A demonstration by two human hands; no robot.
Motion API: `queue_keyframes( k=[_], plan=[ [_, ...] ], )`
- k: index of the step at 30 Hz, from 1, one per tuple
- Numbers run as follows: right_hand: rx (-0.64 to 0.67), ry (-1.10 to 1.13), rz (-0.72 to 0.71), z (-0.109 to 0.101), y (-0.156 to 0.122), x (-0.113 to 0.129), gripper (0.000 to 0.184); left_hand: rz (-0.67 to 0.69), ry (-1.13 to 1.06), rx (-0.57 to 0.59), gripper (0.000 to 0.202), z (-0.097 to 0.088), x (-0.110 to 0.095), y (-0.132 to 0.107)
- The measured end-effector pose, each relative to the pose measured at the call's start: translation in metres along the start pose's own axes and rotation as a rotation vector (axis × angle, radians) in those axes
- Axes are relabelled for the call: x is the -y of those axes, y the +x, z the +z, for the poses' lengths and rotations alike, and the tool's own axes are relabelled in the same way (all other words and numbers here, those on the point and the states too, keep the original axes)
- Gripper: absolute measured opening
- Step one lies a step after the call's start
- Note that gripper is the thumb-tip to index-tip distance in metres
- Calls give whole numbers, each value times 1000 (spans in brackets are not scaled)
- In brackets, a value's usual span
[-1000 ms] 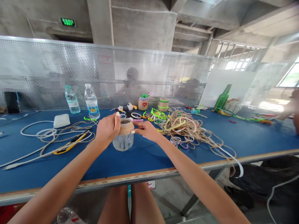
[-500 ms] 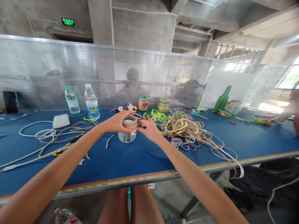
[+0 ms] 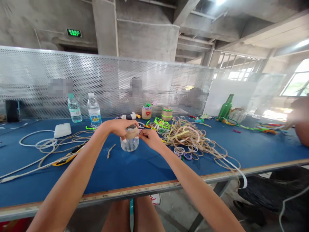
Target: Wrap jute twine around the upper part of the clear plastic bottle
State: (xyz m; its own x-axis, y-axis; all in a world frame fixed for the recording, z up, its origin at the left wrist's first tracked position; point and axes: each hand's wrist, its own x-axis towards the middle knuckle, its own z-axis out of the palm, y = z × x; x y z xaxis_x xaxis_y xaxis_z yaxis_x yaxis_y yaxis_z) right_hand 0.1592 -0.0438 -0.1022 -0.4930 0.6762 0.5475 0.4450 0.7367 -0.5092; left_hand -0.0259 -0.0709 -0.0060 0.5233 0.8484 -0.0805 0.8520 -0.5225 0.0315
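Note:
A clear glass jar (image 3: 129, 145) stands on the blue table, its neck wrapped in a band of brown twine (image 3: 131, 132). My left hand (image 3: 118, 127) curves around the jar's upper part from the left, thumb low on the near side and fingers over the far rim. At the right side of the band, my right hand (image 3: 151, 138) has its thumb and fingertips pinched together. Whatever lies between those fingertips is too small to make out. Right of the hands spreads a tangled heap of twine (image 3: 185, 138) with pale ribbons in it.
Two water bottles (image 3: 94, 111), a white box (image 3: 62, 130), cables and a yellow utility knife (image 3: 65, 159) lie to the left. Two twine-covered jars (image 3: 146, 112) stand near the perforated screen (image 3: 106, 77). Farther right are a green bottle (image 3: 225, 108) and another person's blurred arm (image 3: 301, 124).
My left hand has turned further over the jar, its thumb shifting down and left. My right fingers have closed more tightly beside the rim. The camera view has tilted slightly up.

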Motion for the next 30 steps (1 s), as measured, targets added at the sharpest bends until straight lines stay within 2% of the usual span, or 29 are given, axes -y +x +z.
queue_keyframes(
  k=[7,12,14,18,21,25,30],
  plan=[
    [-60,61,34,6,2,-8,24,117,-96,-81,74,14,10,-1],
    [-59,238,223,10,5,-13,27,168,-133,-204,59,23,5,4],
    [-47,307,266,12,5,-14,34,158,-114,-235,58,24,5,6],
    [-20,348,224,16,5,-16,55,119,-99,-168,57,18,5,7],
    [-17,365,205,15,7,-16,49,132,-70,-121,55,12,4,7],
    [-28,326,193,6,8,-13,21,118,-112,-148,75,11,11,5],
    [12,314,109,0,7,-11,19,167,-248,-140,77,16,31,5]
  ],
)
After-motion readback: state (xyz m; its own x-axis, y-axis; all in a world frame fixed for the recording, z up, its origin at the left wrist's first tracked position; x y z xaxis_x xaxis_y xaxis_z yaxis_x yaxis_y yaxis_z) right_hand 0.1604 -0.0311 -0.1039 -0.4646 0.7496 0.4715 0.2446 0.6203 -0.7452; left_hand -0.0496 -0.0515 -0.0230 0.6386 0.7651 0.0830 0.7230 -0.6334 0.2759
